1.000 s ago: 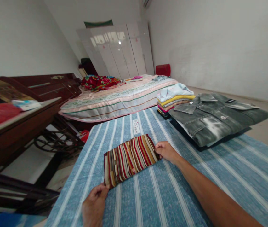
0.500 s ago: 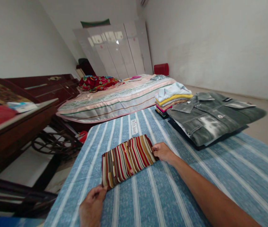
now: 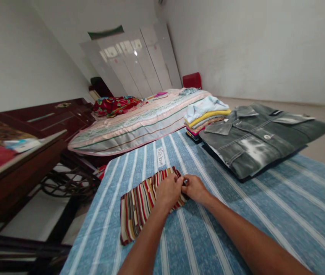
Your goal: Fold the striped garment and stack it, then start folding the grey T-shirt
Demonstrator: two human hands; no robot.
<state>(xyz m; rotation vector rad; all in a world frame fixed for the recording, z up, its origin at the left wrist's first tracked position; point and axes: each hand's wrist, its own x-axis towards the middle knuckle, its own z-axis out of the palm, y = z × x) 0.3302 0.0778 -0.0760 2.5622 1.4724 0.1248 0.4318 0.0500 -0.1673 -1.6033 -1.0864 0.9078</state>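
A folded striped shirt in red, tan, cream and dark brown lies flat on a blue bedspread with white stripes. My left hand reaches across the shirt to its right end, fingers closed on the fabric near the edge and partly hidden by the hand's back. Beside it, almost touching, my right hand pinches the shirt's right edge between thumb and fingers. Both hands cover part of the right end.
Right of the hands lies a folded grey-green denim jacket. Behind it stands a stack of folded clothes. A larger bed is at the back, with a wardrobe beyond. A wooden table stands at left.
My left hand has let go of the shirt's near left corner and moved right to its right end. My right hand stays at that edge. The view has shifted slightly.
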